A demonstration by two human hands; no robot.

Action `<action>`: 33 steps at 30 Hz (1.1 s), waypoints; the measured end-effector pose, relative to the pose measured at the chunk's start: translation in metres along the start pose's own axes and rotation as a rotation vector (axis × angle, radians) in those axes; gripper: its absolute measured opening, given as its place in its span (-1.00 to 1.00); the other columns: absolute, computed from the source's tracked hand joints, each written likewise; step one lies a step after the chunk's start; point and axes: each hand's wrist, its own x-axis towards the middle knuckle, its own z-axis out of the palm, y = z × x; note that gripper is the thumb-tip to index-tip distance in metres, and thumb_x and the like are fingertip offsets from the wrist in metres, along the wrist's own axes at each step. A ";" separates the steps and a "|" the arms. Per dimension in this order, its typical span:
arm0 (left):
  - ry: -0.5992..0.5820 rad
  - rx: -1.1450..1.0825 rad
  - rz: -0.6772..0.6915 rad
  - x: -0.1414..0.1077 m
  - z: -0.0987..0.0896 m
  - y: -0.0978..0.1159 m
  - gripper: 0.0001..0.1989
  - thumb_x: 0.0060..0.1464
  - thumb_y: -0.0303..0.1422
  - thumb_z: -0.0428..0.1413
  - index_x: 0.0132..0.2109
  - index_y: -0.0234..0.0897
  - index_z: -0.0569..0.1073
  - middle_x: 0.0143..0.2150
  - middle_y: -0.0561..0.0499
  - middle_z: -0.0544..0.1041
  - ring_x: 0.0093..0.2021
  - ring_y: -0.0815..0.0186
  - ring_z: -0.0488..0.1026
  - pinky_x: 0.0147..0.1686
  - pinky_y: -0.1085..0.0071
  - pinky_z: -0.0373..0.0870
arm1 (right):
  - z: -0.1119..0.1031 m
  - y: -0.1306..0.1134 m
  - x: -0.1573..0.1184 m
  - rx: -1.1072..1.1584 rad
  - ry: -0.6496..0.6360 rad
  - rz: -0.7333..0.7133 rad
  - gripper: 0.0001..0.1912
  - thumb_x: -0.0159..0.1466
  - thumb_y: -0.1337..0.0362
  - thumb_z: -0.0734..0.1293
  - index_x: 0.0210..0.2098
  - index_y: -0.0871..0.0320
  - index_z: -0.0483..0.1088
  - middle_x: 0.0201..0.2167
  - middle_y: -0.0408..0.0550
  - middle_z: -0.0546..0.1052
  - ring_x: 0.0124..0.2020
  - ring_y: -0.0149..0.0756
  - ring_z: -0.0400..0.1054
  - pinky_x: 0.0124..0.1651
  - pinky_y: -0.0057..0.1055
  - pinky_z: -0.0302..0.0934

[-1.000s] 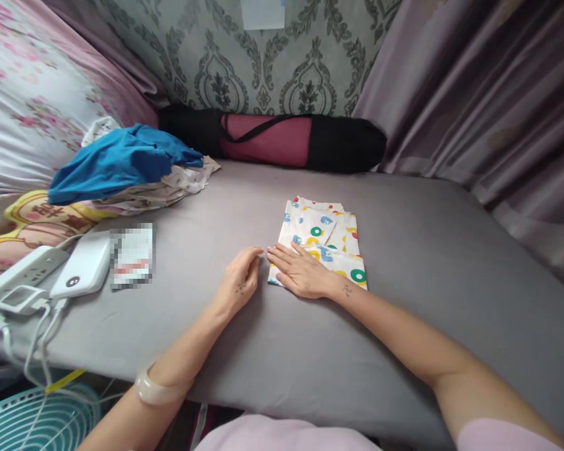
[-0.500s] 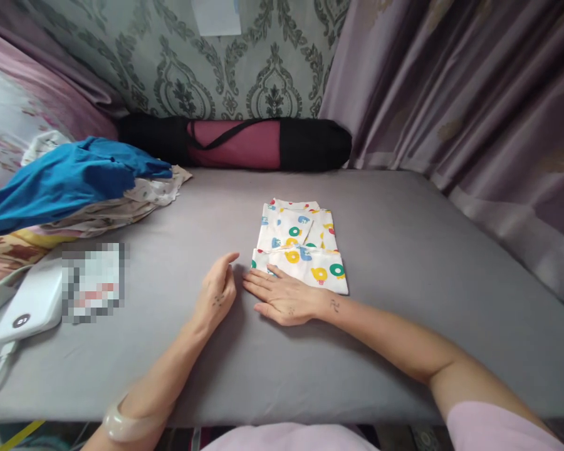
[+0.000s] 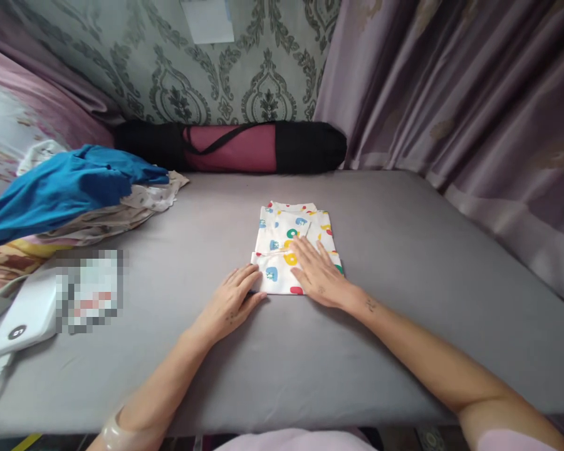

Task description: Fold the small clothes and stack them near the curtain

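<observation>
A white garment [image 3: 277,282] with a colourful print lies folded into a small block on the grey sheet; its near end is turned up over the rest. My right hand [image 3: 320,275] rests flat on the right part of that fold, fingers spread and pointing away from me. At the left near corner, my left hand [image 3: 237,294] touches the cloth's edge with its fingers stretched out and the thumb along the near side. What kind of garment it is cannot be made out in this folded state.
A heap of clothes with a blue garment [image 3: 75,188] on top lies at the left. Nearer are a white power bank [image 3: 28,319] with cables and a blurred-out item [image 3: 94,291]. A black and maroon bag [image 3: 235,147] lies along the wall, beside purple curtains [image 3: 395,81].
My right hand has slid right and away from me across the folded garment. My left hand has come in to its left near corner, with the fingers now stretched onto the cloth.
</observation>
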 end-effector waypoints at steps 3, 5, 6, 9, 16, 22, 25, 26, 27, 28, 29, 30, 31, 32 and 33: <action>0.003 0.003 0.007 0.000 0.000 -0.002 -0.56 0.26 -0.14 -0.01 0.20 -0.23 0.28 0.23 -0.20 0.35 0.25 0.09 0.28 0.17 0.09 0.32 | 0.002 0.019 -0.010 -0.019 -0.014 0.100 -0.34 0.42 0.05 -0.10 0.41 0.25 -0.16 0.41 0.13 -0.07 0.42 -0.15 -0.31 0.40 -0.01 -0.34; 0.002 0.006 0.002 0.001 0.000 -0.002 -0.56 0.26 -0.14 -0.01 0.20 -0.23 0.28 0.23 -0.19 0.36 0.25 0.10 0.29 0.17 0.11 0.32 | 0.005 0.029 -0.015 -0.011 -0.053 0.089 -0.33 0.42 0.03 -0.12 0.41 0.26 -0.17 0.41 0.13 -0.08 0.42 -0.16 -0.31 0.41 -0.04 -0.32; 0.001 0.010 -0.003 0.001 0.000 -0.002 -0.56 0.26 -0.14 -0.01 0.19 -0.24 0.29 0.23 -0.19 0.36 0.25 0.10 0.29 0.17 0.11 0.32 | 0.006 0.032 -0.016 -0.010 -0.054 0.086 -0.33 0.42 0.03 -0.13 0.41 0.27 -0.18 0.41 0.12 -0.11 0.42 -0.17 -0.32 0.41 -0.04 -0.32; -0.017 0.021 -0.007 0.002 -0.002 -0.002 -0.55 0.26 -0.12 -0.01 0.19 -0.23 0.30 0.23 -0.17 0.37 0.26 0.09 0.28 0.19 0.10 0.30 | 0.004 0.041 -0.019 -0.017 -0.029 0.137 -0.31 0.42 0.02 -0.14 0.41 0.28 -0.20 0.42 0.15 -0.15 0.42 -0.14 -0.34 0.40 0.00 -0.32; -0.093 0.061 -0.015 0.008 -0.011 -0.002 -0.56 0.24 -0.10 0.00 0.16 -0.22 0.34 0.19 -0.15 0.42 0.21 0.10 0.34 0.15 0.11 0.32 | -0.018 0.052 -0.043 0.104 -0.002 0.121 -0.39 0.41 0.07 0.01 0.37 0.21 -0.01 0.40 0.13 -0.03 0.41 -0.12 -0.20 0.38 -0.02 -0.16; -0.133 0.117 0.145 0.016 -0.018 0.003 -0.75 0.30 -0.26 -0.06 -0.02 -0.18 0.46 0.13 -0.06 0.48 0.19 0.13 0.35 0.20 0.06 0.24 | -0.027 0.036 -0.080 0.174 0.075 -0.016 -0.56 0.30 0.16 0.27 0.17 0.05 0.31 0.23 0.04 0.29 0.28 -0.11 0.10 0.27 -0.09 0.12; -0.116 0.104 0.196 0.023 -0.020 0.006 -0.75 0.33 -0.33 -0.11 -0.04 -0.24 0.44 0.04 -0.08 0.54 0.05 0.21 0.47 0.12 0.20 0.34 | -0.024 0.033 -0.087 0.167 0.068 -0.042 -0.61 0.29 0.20 0.29 0.11 0.06 0.35 0.18 0.05 0.34 0.22 -0.11 0.18 0.22 -0.11 0.19; -0.104 0.098 0.189 0.025 -0.021 0.007 -0.75 0.33 -0.34 -0.12 -0.05 -0.25 0.43 -0.01 -0.09 0.56 -0.01 0.22 0.50 0.07 0.23 0.37 | -0.022 0.033 -0.087 0.155 0.083 -0.047 -0.61 0.30 0.21 0.28 0.11 0.08 0.35 0.18 0.06 0.34 0.21 -0.12 0.19 0.22 -0.12 0.20; -0.090 0.093 0.173 0.027 -0.022 0.008 -0.76 0.33 -0.34 -0.12 -0.06 -0.26 0.42 -0.06 -0.10 0.58 -0.05 0.22 0.52 0.01 0.25 0.40 | -0.021 0.034 -0.087 0.138 0.102 -0.052 -0.61 0.30 0.24 0.28 0.11 0.10 0.34 0.17 0.07 0.34 0.21 -0.12 0.19 0.22 -0.12 0.20; -0.076 0.089 0.149 0.030 -0.023 0.008 -0.77 0.33 -0.33 -0.12 -0.08 -0.26 0.41 -0.11 -0.10 0.59 -0.10 0.22 0.53 -0.05 0.27 0.42 | -0.019 0.036 -0.086 0.114 0.125 -0.059 -0.60 0.30 0.27 0.27 0.13 0.11 0.33 0.17 0.08 0.35 0.20 -0.12 0.20 0.22 -0.12 0.20; -0.066 0.088 0.117 0.032 -0.024 0.008 -0.77 0.33 -0.33 -0.13 -0.08 -0.26 0.40 -0.16 -0.10 0.59 -0.15 0.22 0.54 -0.11 0.29 0.43 | -0.018 0.038 -0.085 0.083 0.154 -0.064 -0.59 0.29 0.31 0.25 0.14 0.12 0.32 0.17 0.09 0.36 0.20 -0.12 0.21 0.22 -0.11 0.20; -0.058 0.090 0.083 0.034 -0.025 0.008 -0.77 0.33 -0.32 -0.13 -0.09 -0.26 0.39 -0.20 -0.09 0.59 -0.20 0.23 0.54 -0.16 0.31 0.44 | -0.016 0.041 -0.083 0.047 0.179 -0.071 -0.57 0.29 0.37 0.23 0.15 0.14 0.31 0.16 0.09 0.37 0.19 -0.12 0.22 0.22 -0.10 0.21; -0.056 0.091 0.057 0.035 -0.026 0.007 -0.77 0.34 -0.31 -0.15 -0.09 -0.26 0.38 -0.22 -0.09 0.58 -0.23 0.23 0.54 -0.20 0.32 0.44 | -0.015 0.044 -0.081 0.007 0.200 -0.077 -0.55 0.27 0.42 0.20 0.15 0.16 0.31 0.16 0.10 0.38 0.18 -0.11 0.24 0.21 -0.08 0.21; -0.061 0.091 0.048 0.036 -0.026 0.006 -0.76 0.34 -0.31 -0.15 -0.10 -0.25 0.38 -0.23 -0.08 0.58 -0.23 0.23 0.54 -0.20 0.32 0.43 | -0.015 0.047 -0.080 -0.030 0.215 -0.082 -0.54 0.26 0.46 0.18 0.14 0.17 0.32 0.15 0.11 0.39 0.17 -0.10 0.25 0.20 -0.08 0.22; -0.073 0.092 0.053 0.036 -0.026 0.003 -0.76 0.34 -0.28 -0.14 -0.09 -0.25 0.38 -0.21 -0.08 0.58 -0.21 0.23 0.54 -0.18 0.31 0.43 | -0.014 0.049 -0.078 -0.061 0.224 -0.086 -0.52 0.24 0.49 0.16 0.13 0.19 0.34 0.15 0.11 0.40 0.16 -0.10 0.27 0.20 -0.07 0.23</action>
